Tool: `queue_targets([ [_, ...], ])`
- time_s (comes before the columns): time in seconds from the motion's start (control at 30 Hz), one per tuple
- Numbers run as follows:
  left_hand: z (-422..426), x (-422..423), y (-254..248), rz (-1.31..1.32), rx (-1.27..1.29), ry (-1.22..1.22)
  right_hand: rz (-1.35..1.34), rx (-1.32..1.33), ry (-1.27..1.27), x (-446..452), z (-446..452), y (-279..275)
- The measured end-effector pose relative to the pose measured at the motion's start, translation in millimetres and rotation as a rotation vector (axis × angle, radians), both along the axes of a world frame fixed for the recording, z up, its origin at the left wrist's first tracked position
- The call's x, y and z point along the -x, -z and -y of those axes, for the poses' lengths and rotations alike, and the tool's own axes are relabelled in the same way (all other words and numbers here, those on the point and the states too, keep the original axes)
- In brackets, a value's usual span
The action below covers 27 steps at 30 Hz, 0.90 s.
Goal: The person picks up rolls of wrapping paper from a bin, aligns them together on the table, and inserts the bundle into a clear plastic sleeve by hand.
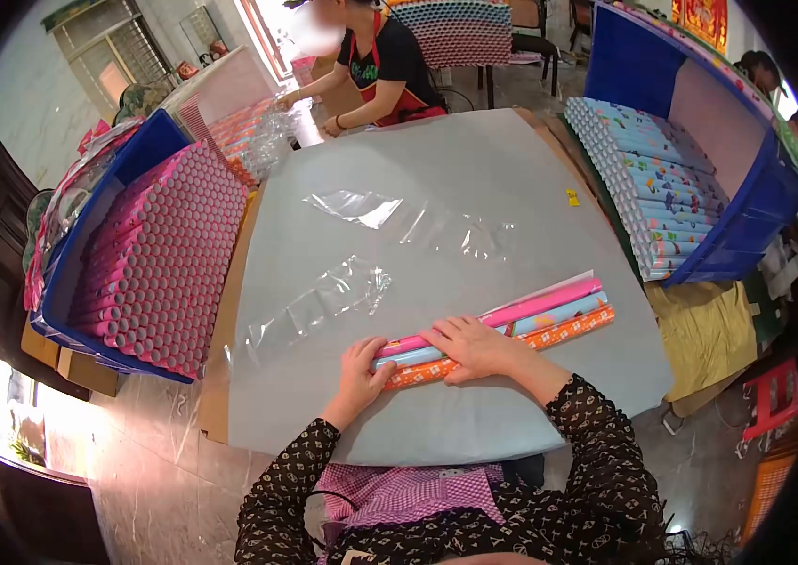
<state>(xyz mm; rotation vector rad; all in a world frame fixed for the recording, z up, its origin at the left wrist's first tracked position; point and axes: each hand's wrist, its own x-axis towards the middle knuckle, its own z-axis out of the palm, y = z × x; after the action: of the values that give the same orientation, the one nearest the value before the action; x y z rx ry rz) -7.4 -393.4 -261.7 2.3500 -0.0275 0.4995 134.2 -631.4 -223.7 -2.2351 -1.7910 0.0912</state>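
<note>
Left hand (358, 372) and right hand (479, 350) are both grasping a pink roll (549, 297), a light-blue roll (564, 312) and an orange roll (568, 330), which are lying side by side, touching, on a grey table (474, 424) just ahead of the person. The left is wrapping the left-hand ends, its thumb resting on the near side; the right is cupping the bundle from above, its back facing up and its fingers reaching over the pink one. Forearms are angling in from about eight and four o'clock, out of black patterned sleeves (606, 443).

Counting from the hands, a clear film strip (323, 301) is lying at ten o'clock and a clear sheet (408, 221) at twelve, both covering tabletop beyond the bundle. A yellow scrap (573, 198) is lying between one and two. Past the table's edges, a blue crate (145, 151) is holding stacked pink tubes (173, 254) at ten, and a blue bin (738, 231) is holding light-blue tubes (662, 169) at two. A red stool (775, 400) is standing near three. At twelve, a co-worker (389, 66) is reaching toward crumpled wrapping (272, 122).
</note>
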Motion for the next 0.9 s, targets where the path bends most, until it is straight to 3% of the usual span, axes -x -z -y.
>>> queue_targets([
  [0.13, -6.6, -2.8, -3.9, -0.057, 0.135, 0.059, -0.026, 0.027, -0.014, -1.3, -0.1, -2.1],
  [0.17, -6.4, 2.6, -10.4, -0.067, 0.23, 0.123, -0.042, 0.03, -0.006, -1.6, 0.5, -5.2],
  [0.23, -23.1, -4.8, -19.0, -0.327, 0.625, 0.062, -0.051, 0.041, 0.007, -2.0, -1.1, -0.4],
  [0.3, -61.9, -27.6, -22.8, -0.323, 0.125, 0.197, -0.081, 0.099, 0.01, -1.7, -1.7, -11.7],
  [0.33, -57.8, -34.2, -64.5, -0.355, 0.001, 0.21, -0.086, 0.073, 0.027, -0.2, -1.1, -13.6],
  [0.4, -70.8, -46.9, -89.1, -0.336, 0.006, 0.286, -0.125, 0.086, -0.007, 4.1, -0.1, -14.8],
  [0.43, -83.0, -56.7, -84.5, -0.152, -0.152, 0.259, -0.11, 0.069, 0.017, 3.0, -0.8, -17.2],
  [0.5, -78.2, -62.5, -126.7, -0.373, -0.094, 0.171, -0.101, 0.055, 0.007, 3.3, -2.1, -13.2],
  [0.6, -95.1, -82.3, -134.5, -0.38, -0.153, 0.171, -0.076, 0.06, 0.012, -1.6, -4.6, -9.3],
  [0.67, -113.3, -97.4, -121.4, -0.481, -0.452, 0.018, -0.061, 0.04, 0.028, -1.3, -3.4, -7.1],
  [0.8, -134.3, -114.0, -129.5, -0.602, -0.545, -0.094, -0.095, 0.073, 0.038, -2.2, -3.5, -7.9],
  [0.87, -119.6, -113.5, -158.3, -0.615, 0.001, -0.2, -0.101, 0.056, 0.027, -2.3, -3.0, -7.0],
  [0.9, -112.0, -115.9, -161.4, -0.616, 0.003, -0.198, -0.101, 0.058, 0.029, -2.4, -3.4, -7.8],
])
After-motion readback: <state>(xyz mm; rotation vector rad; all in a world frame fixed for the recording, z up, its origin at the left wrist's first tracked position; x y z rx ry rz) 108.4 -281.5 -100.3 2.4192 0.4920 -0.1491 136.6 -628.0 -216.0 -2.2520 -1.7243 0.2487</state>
